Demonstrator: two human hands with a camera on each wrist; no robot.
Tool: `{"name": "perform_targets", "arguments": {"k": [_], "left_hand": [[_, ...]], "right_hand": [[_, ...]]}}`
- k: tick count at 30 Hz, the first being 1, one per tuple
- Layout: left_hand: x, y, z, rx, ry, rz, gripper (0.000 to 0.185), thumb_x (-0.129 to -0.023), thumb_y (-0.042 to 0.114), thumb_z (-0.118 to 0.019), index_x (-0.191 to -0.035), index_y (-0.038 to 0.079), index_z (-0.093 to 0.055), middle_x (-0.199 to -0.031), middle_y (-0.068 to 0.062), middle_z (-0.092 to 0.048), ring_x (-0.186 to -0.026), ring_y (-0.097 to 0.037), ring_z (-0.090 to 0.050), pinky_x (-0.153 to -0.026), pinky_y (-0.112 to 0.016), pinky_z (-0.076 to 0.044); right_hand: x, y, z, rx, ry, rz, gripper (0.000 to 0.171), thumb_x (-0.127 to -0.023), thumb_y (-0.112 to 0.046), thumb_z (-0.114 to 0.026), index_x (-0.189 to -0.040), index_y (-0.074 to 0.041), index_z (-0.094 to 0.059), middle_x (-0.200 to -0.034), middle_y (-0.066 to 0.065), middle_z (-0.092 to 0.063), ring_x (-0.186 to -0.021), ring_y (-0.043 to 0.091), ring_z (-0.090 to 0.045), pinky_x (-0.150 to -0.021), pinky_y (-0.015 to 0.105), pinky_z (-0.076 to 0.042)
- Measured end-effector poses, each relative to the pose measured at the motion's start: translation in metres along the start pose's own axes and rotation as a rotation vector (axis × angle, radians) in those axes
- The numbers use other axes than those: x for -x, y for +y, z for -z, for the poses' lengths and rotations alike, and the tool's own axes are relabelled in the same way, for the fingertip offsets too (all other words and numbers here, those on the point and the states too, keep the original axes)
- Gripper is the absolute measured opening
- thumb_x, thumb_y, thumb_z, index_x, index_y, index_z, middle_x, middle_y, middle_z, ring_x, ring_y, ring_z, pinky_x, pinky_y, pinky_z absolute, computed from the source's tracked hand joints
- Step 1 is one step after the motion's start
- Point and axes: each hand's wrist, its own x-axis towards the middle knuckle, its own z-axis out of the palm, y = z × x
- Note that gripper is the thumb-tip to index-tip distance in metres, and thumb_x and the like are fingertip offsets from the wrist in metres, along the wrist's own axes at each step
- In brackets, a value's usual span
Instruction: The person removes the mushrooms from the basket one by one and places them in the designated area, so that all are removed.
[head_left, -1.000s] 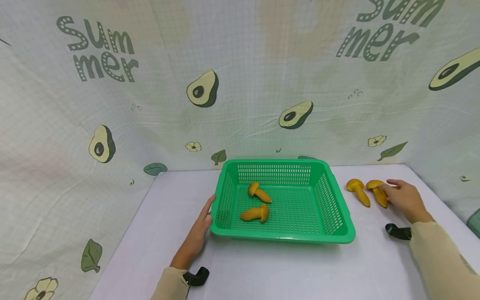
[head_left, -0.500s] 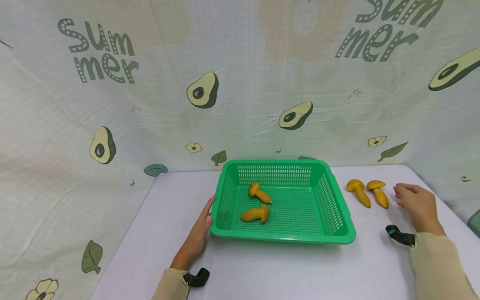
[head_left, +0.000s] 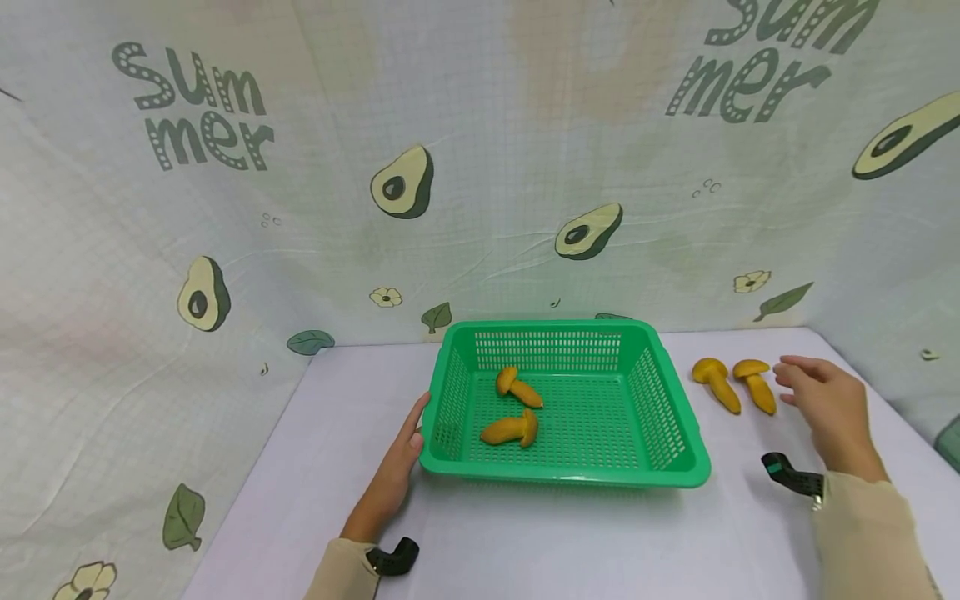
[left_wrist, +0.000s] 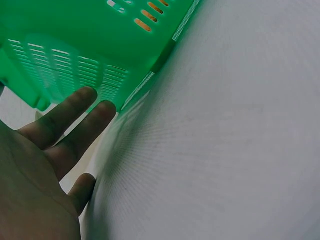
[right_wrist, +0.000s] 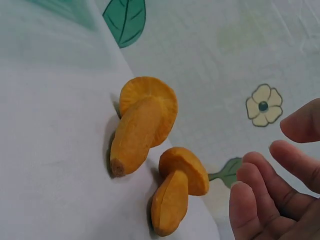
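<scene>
Right hand [head_left: 828, 404] and left hand [head_left: 393, 471], two in all, are bare. The right one has its fingers loosely bent, with a gap between thumb and forefinger, and holds nothing; all five digits show in the right wrist view. It is just beside one orange-yellow mushroom [head_left: 757, 387]. The left one has its fingers extended along the left side of a green plastic basket [head_left: 562, 475], grasping nothing; three of its digits show in the left wrist view.

Four mushrooms are in sight. Two lie on the worktop [head_left: 540, 542] to the right of the basket: the one nearest the right hand and a second mushroom [head_left: 717, 383] close on its left, both with caps toward the back and stems slanting forward. Two more lie on the basket floor, toward its left: a rear mushroom [head_left: 519, 388], cap to the left, and a front mushroom [head_left: 513, 429], cap to the right.

Each arm has a beige sleeve [head_left: 862, 533] and one black device at the wrist [head_left: 791, 475]. One white cover spreads over the worktop. Behind it hangs a printed cloth [head_left: 480, 100] with four avocados, three flowers and the word "summer" twice.
</scene>
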Motion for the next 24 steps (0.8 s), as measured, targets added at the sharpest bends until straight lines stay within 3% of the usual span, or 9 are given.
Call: {"name": "perform_targets", "arguments": {"k": [7,14,21,24], "left_hand": [[0.000,0.000,0.002,-0.007,0.000,-0.019,0.053,-0.110,0.029,-0.026,-0.162,0.027,-0.016,-0.165,-0.008,-0.019,-0.142,-0.044,-0.032,-0.108,-0.075,-0.013],[-0.001,0.000,0.000,0.002,-0.007,-0.013,0.053,-0.110,0.031,-0.025,-0.162,0.029,-0.015,-0.166,-0.006,-0.018,-0.142,-0.043,-0.033,-0.108,-0.075,-0.013],[-0.001,0.002,0.000,0.019,-0.007,-0.017,0.054,-0.110,0.030,-0.026,-0.162,0.028,-0.016,-0.166,-0.007,-0.018,-0.143,-0.043,-0.030,-0.109,-0.075,-0.012],[0.000,0.002,0.000,0.015,-0.013,-0.015,0.054,-0.110,0.029,-0.027,-0.162,0.028,-0.016,-0.166,-0.007,-0.017,-0.144,-0.043,-0.028,-0.109,-0.074,-0.011]], "right_hand": [[0.008,-0.016,-0.013,-0.031,-0.020,0.091,0.065,-0.104,-0.047,-0.045,-0.149,0.000,-0.043,-0.125,0.005,-0.052,-0.111,0.027,-0.055,-0.069,0.014,-0.052],[0.016,-0.027,-0.023,-0.073,-0.090,0.181,0.052,-0.103,-0.045,-0.052,-0.136,-0.005,-0.053,-0.111,-0.003,-0.061,-0.092,0.005,-0.062,-0.073,0.014,-0.052],[0.023,-0.036,-0.036,-0.007,-0.149,0.220,0.061,-0.103,-0.051,-0.047,-0.141,-0.003,-0.051,-0.120,0.005,-0.062,-0.102,0.020,-0.062,-0.076,0.021,-0.054],[0.027,-0.039,-0.040,-0.014,-0.165,0.269,0.059,-0.104,-0.050,-0.048,-0.138,-0.002,-0.053,-0.117,0.005,-0.065,-0.101,0.014,-0.063,-0.076,0.019,-0.053]]}}
